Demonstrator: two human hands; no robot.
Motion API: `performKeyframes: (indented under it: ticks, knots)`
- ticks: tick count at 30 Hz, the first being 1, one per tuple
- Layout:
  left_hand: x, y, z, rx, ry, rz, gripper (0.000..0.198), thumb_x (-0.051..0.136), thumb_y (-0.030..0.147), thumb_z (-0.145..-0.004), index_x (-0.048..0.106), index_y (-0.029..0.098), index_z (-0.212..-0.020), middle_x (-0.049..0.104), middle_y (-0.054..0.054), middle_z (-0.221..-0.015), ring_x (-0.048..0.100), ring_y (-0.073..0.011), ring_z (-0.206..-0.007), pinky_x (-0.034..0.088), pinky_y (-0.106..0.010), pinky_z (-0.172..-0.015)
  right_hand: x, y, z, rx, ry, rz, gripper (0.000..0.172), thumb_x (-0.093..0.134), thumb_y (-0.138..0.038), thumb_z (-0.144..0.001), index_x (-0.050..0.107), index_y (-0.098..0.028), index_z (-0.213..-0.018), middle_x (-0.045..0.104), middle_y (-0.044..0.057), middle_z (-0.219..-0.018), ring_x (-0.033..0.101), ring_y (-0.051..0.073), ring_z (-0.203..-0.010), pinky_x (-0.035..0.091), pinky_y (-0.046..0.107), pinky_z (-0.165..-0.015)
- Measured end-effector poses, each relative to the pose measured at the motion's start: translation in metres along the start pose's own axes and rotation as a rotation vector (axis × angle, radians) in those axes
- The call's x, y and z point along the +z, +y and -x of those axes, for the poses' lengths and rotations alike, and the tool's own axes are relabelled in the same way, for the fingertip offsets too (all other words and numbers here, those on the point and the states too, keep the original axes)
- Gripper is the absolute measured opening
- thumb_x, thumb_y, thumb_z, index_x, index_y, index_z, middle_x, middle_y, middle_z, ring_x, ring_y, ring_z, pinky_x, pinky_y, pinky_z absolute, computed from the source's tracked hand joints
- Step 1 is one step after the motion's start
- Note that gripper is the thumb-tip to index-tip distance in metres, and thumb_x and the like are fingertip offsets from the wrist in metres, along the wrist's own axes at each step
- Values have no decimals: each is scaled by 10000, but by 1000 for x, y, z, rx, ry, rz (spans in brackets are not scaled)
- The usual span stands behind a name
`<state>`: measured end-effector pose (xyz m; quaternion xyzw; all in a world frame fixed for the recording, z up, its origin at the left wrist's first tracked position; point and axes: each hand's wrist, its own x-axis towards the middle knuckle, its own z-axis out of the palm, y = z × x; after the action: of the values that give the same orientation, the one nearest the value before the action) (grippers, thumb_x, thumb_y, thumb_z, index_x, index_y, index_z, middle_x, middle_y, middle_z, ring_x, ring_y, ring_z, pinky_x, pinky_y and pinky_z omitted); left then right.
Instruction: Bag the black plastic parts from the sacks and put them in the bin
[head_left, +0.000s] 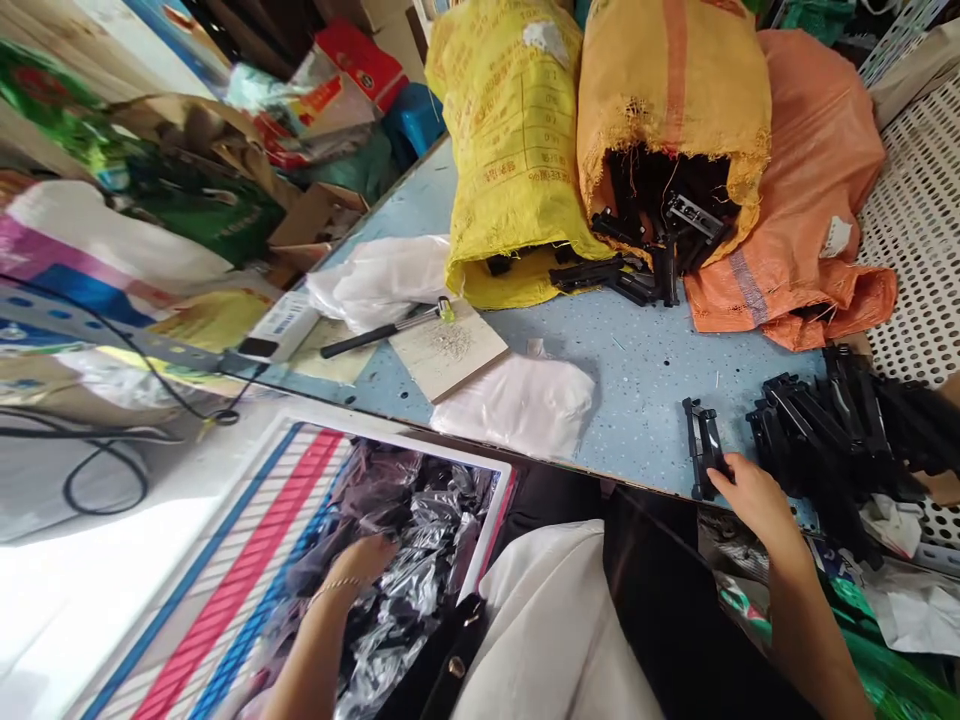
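My right hand (757, 500) pinches the lower end of a black plastic bracket-like part (703, 445) at the table's front edge. The part is long and narrow, with its far end pointing away from me. Just right of it lies a heap of similar black parts (810, 430). Down at the left, my left hand (371, 558) reaches over a striped bag or bin full of black parts in clear plastic wrapping (427, 550). Its fingers are blurred and partly hidden, so whether they grip anything cannot be made out.
A yellow woven sack (510, 150), an orange-yellow sack (675, 80) spilling black parts and an orange sack (817, 180) line the table's back. A hammer-like tool (382, 328) rests across a wooden board (457, 350). White plastic bags (517, 405) lie near the front edge.
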<state>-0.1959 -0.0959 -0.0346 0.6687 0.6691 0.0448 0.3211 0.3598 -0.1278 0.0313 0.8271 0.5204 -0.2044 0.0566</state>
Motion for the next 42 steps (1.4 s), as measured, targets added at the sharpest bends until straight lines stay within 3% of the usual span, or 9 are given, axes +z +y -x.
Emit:
performKeyframes:
  ticks: [3,7,10,16,23,29,34,38,42]
  knots:
    - [7,66,-43,38,-8,41,239,560,384,-934,634,185,-823,630,20,-633,611,-152,-558,484,-256,-561,10,-10,-2,-33,21,-329,288,509,-434,-869,652,-217,-993,743,103,-947,710,290,-873,533,382,-755]
    - [31,192,-88,433,210,50,154,612,333,-911,626,181,-934,690,-94,-984,664,-200,-849,538,-315,-786,27,-39,-6,-121,-63,-768,340,557,-487,-828,650,-214,-1007,728,59,-901,681,234,-737,555,354,-687]
    - [42,236,-114,432,248,-96,72,679,208,-849,643,151,-875,664,-166,-1072,640,-279,-996,536,-387,-831,33,-57,-6,-149,-107,-878,345,615,-492,-805,679,-208,-990,714,48,-874,649,220,-714,539,342,-656]
    - [27,200,-140,465,91,189,155,628,146,-860,651,167,-708,670,-52,-846,660,-169,-861,532,-280,-810,36,-78,-2,-75,-280,-1433,345,776,-499,-696,722,-214,-883,704,20,-773,589,158,-640,486,276,-598]
    - [21,189,-145,443,169,440,191,648,243,-824,639,182,-644,650,-22,-790,641,-154,-787,528,-285,-765,51,-135,-5,57,-868,-1801,230,821,-309,-660,730,-179,-828,763,83,-836,646,156,-647,431,207,-460]
    - [23,183,-131,501,353,420,74,581,156,-832,651,180,-826,655,-72,-1069,650,-139,-797,560,-271,-690,57,-138,-7,52,-798,-1902,161,810,-233,-721,741,-178,-856,778,84,-914,669,125,-663,505,179,-512]
    - [26,185,-124,640,404,-1,345,421,22,-885,696,192,-1005,658,-118,-1246,662,-221,-1013,573,-396,-892,50,-130,-3,46,-912,-1911,175,820,-244,-717,753,-173,-862,776,88,-915,652,112,-652,481,160,-491]
    - [22,188,-126,671,397,51,462,404,10,-875,602,173,-1259,638,-126,-1299,634,-224,-1162,556,-395,-989,51,-132,-3,4,-1035,-1911,227,773,-266,-785,745,-128,-963,756,126,-959,636,112,-664,453,150,-450]
    - [19,187,-122,656,440,132,329,400,39,-896,635,179,-1080,642,-115,-1246,645,-209,-1124,569,-392,-951,66,-137,-11,75,-1086,-1917,151,713,-221,-845,727,-116,-953,748,131,-933,613,84,-629,448,122,-446]
